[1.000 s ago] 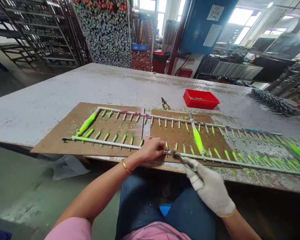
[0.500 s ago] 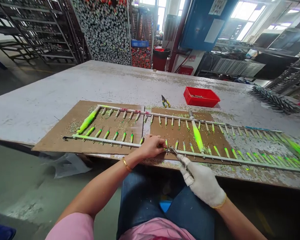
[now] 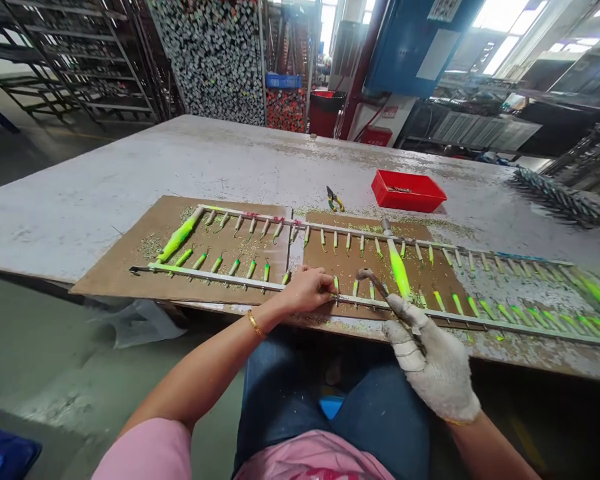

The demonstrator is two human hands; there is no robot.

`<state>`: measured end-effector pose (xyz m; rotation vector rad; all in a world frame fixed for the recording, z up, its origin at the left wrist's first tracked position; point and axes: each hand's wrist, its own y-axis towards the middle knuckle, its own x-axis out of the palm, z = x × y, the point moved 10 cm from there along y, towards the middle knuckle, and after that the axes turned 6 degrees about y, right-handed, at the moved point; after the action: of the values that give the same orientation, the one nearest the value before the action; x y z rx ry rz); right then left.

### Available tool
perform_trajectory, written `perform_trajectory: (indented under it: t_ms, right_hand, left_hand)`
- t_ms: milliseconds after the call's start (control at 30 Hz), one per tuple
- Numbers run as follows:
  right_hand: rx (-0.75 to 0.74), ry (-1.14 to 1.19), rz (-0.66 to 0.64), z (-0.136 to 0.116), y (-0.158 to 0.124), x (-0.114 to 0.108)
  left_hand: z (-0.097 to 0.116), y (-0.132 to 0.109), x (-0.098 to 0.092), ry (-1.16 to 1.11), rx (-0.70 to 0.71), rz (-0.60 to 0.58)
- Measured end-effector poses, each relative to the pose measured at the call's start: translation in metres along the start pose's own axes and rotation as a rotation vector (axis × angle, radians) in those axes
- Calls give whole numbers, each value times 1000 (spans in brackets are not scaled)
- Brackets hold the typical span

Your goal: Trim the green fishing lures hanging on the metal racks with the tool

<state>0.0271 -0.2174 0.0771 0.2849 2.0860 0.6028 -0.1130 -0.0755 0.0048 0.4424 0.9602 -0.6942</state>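
A metal ladder-like frame with a pale front rail (image 3: 220, 279) and thick yellow-green crossbars (image 3: 399, 267) lies along the table's near edge. Small yellow-green pieces (image 3: 267, 271) with thin wire ends line both rails. My bare left hand (image 3: 307, 289) rests at the front rail, its fingers closed beside one of these pieces; what they pinch is hidden. In a white glove, my right hand (image 3: 435, 360) is wrapped round pliers (image 3: 377, 283). The pliers' curved head is over the front rail, to the right of my left hand.
Brown cardboard (image 3: 115, 267) lies under part of the frame, with small clippings scattered about. Yellow-and-black cutters (image 3: 335, 200) and a red tray (image 3: 409, 192) are behind it on the white table (image 3: 220, 160). Dark rods (image 3: 560, 197) are piled at the right.
My right hand has drawn the pliers rightward, away from my left fingers. My left hand stays at about the same spot on the rail. The whole view has shifted slightly.
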Motion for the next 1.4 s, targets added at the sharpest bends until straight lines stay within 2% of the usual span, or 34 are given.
perform_trajectory:
  t_ms: [33,133,167,200,300,333,400,500,700,900,1033,1200,1300,1400]
  right_hand:
    - [-13,-27,-15,-1,0,2]
    - [-31,-49,-196,-1,-3,21]
    - [-22,-27,-222,0,-3,23]
    - [-10,6,-201,0,-1,19]
    - [17,61,-13,1,4,-9]
    - [20,51,4,2,5,-12]
    - [19,25,-77,6,3,-3]
    - [30,33,-239,18,-11,26]
    - [48,15,-179,31,-30,39]
    - [54,17,-161,30,-30,36]
    - [128,64,-163,33,-27,35]
    - [272,266,-152,36,-16,27]
    - [359,353,-96,38,-8,6]
    - [276,258,-19,28,2,-22]
  left_hand:
    - [0,0,0,-2,-2,2]
    - [0,0,0,-4,-13,-1]
    - [0,0,-1,-4,-14,-1]
    - [0,-1,-1,-4,-12,1]
    - [1,-1,-2,-1,-7,6]
    - [1,-1,-2,0,-8,6]
    - [1,0,-2,-1,-14,3]
    - [0,0,-2,3,-27,5]
    - [1,-2,-4,52,-12,32]
    - [5,3,-6,188,-74,25]
    - [6,7,-5,245,-84,-14]
    - [4,5,-6,199,-59,4]
    - [3,3,-5,150,-43,14]
    - [3,2,-6,106,-30,26]
